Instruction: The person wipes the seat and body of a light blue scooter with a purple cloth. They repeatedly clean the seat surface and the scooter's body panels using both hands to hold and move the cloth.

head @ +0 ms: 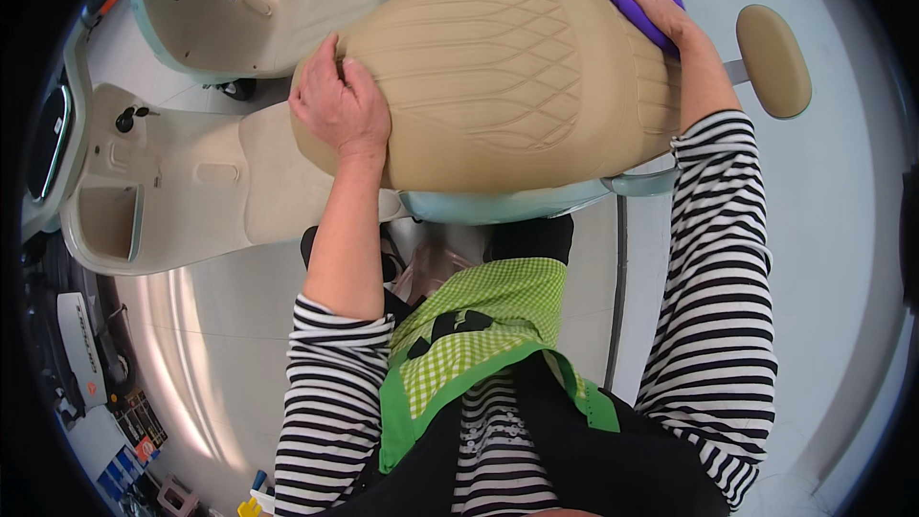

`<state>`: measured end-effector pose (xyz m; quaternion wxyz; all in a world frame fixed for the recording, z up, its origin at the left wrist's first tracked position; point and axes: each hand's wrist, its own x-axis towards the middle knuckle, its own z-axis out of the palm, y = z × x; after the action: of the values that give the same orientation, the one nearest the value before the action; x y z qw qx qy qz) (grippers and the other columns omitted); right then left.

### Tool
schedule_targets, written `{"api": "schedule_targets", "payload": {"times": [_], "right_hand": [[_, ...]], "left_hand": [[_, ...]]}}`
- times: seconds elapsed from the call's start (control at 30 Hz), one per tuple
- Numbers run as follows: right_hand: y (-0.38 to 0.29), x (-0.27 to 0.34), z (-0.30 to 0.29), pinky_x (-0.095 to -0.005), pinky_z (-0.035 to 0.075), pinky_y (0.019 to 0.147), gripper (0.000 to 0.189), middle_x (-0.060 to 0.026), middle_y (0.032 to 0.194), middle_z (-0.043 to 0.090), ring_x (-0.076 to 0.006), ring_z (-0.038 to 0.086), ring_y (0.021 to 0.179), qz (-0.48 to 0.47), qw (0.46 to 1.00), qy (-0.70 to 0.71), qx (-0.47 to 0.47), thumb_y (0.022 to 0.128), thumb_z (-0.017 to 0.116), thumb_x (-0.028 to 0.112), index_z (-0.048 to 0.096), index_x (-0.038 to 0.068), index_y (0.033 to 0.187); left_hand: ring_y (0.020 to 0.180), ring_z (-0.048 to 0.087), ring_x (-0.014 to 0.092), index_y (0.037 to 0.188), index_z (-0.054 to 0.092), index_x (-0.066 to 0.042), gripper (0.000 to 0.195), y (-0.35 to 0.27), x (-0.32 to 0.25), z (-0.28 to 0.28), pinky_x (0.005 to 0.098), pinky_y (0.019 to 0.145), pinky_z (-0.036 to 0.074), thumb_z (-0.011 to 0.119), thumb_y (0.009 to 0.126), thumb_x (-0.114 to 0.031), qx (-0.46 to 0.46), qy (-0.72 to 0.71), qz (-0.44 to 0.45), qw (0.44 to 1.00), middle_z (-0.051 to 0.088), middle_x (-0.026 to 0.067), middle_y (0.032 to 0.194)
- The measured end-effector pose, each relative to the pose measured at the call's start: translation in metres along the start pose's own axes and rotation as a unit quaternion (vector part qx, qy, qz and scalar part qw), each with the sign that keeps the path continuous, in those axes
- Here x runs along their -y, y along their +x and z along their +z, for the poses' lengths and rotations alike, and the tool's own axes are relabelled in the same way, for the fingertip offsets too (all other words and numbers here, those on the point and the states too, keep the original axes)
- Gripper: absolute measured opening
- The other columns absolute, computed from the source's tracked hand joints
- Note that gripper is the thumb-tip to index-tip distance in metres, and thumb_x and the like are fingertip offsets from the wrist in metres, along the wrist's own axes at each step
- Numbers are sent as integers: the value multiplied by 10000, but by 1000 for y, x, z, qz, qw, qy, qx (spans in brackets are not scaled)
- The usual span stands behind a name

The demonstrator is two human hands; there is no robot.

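A tan padded scooter seat [495,72] with quilted diamond stitching lies before me, on a pale mint-green scooter body [488,207]. My left hand [341,104] grips the narrow front end of the seat, its fingers bent over the edge. At the seat's rear, my right hand [657,14] presses a purple cloth [635,12] against the upholstery. Part of the cloth is hidden beneath the palm and fingers.
Behind the rear end stands a tan backrest pad [774,61] on a metal bracket. The scooter's cream footboard [194,165] extends left, with a key [126,119] in its front panel. A second mint scooter [287,21] is parked close alongside. Boxed goods [136,420] lie at lower left.
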<state>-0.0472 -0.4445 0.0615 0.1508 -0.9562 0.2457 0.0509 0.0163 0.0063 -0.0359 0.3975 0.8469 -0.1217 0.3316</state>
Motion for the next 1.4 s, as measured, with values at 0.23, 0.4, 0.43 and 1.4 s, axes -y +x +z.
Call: {"api": "schedule_targets", "payload": {"times": [0.23, 0.4, 0.43, 1.4], "right_hand": [[-58, 17, 24, -722, 216, 1110, 774, -34, 1600, 345, -278, 305, 1477, 52, 989, -70, -120, 865, 406, 761, 414, 327, 1506], [-139, 92, 62, -763, 220, 1076, 736, -60, 1601, 339, -301, 281, 1484, -38, 978, -98, -182, 856, 488, 735, 462, 338, 1475], [-155, 111, 75, -760, 233, 1070, 720, -69, 1592, 354, -301, 284, 1483, -61, 969, -129, -201, 856, 501, 720, 484, 333, 1462], [-233, 102, 132, -543, 293, 1107, 631, -3, 1469, 513, -292, 401, 1407, -262, 890, -137, -348, 784, 736, 500, 612, 242, 1346]], "left_hand": [[1148, 586, 213, 1251, 635, -119, 372, 0, -5, 0, 423, 1075, 304, 489, 932, -239, 7, -6, -35, 999, 679, 30, 1186], [1095, 593, 237, 1251, 627, -115, 373, 1, -3, 3, 475, 1091, 290, 499, 936, -268, -15, -62, -43, 997, 673, 45, 1166], [1092, 595, 238, 1256, 625, -114, 376, 1, -1, 3, 468, 1089, 293, 504, 939, -275, -18, -76, -48, 996, 675, 47, 1163], [1280, 508, 377, 1436, 465, -159, 559, -264, 157, -130, 413, 1033, 458, 590, 893, -113, 376, -109, -272, 879, 423, 166, 1491]]}}
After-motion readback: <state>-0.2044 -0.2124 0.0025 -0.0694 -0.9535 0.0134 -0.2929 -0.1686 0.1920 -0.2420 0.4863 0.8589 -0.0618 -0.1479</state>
